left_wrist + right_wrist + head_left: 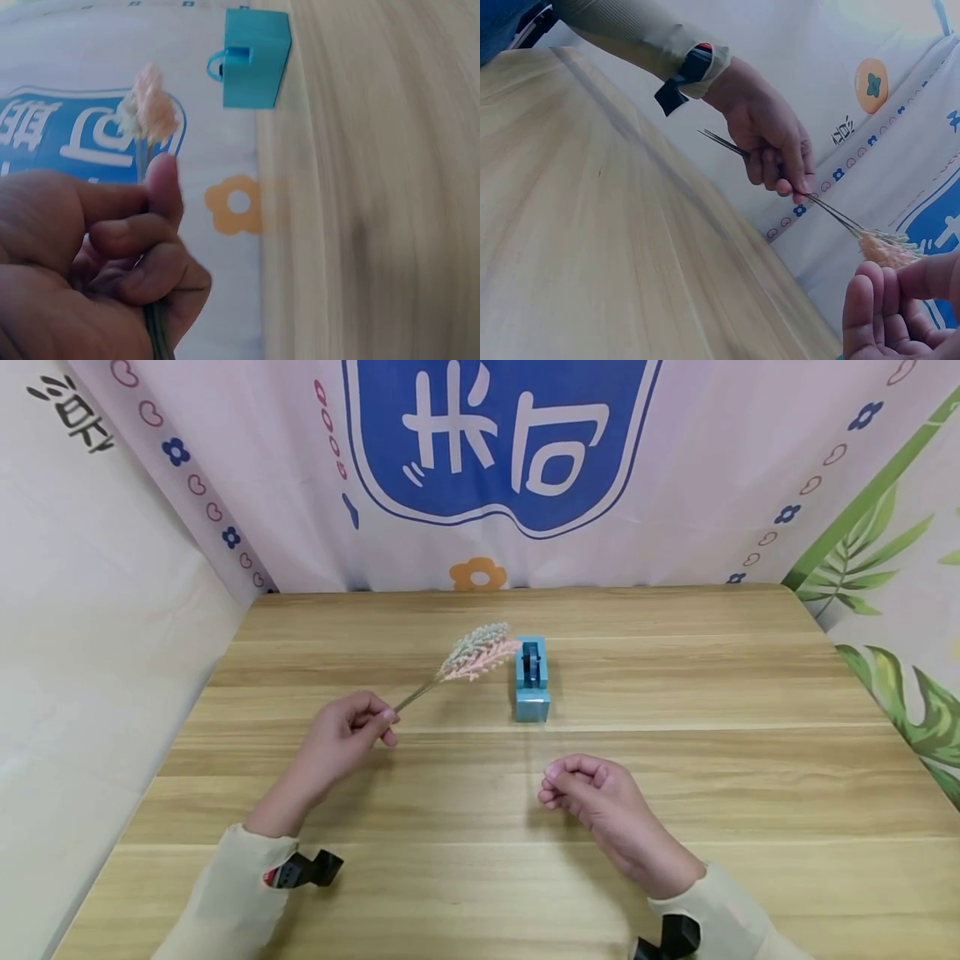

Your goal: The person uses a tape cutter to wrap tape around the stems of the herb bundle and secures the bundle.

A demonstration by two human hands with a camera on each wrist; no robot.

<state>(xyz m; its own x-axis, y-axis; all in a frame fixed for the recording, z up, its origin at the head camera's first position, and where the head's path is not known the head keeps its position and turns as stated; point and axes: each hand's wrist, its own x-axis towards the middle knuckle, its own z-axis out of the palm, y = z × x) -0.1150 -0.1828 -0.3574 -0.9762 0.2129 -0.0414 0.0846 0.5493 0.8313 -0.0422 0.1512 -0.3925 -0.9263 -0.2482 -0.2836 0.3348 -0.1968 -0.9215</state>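
Observation:
My left hand (348,731) pinches the thin stems of two artificial flower sprigs, a pink sprig (487,658) and a pale grey-green sprig (474,642), over the left half of the table. Their heads tilt up and rightward, next to a blue tape dispenser (532,706) standing on the table. In the right wrist view the stem ends (721,141) poke out behind the left hand. Nearer the front, my right hand (592,793) has thumb and fingertips pinched together on a faint strip of clear tape (542,745) that runs from the dispenser's front.
The wood-grain table (420,893) carries the dispenser toward its far side. Behind it hangs a printed cloth (292,510) with a blue emblem. White cloth (97,635) walls the left side, and a leaf-patterned cloth (892,618) the right.

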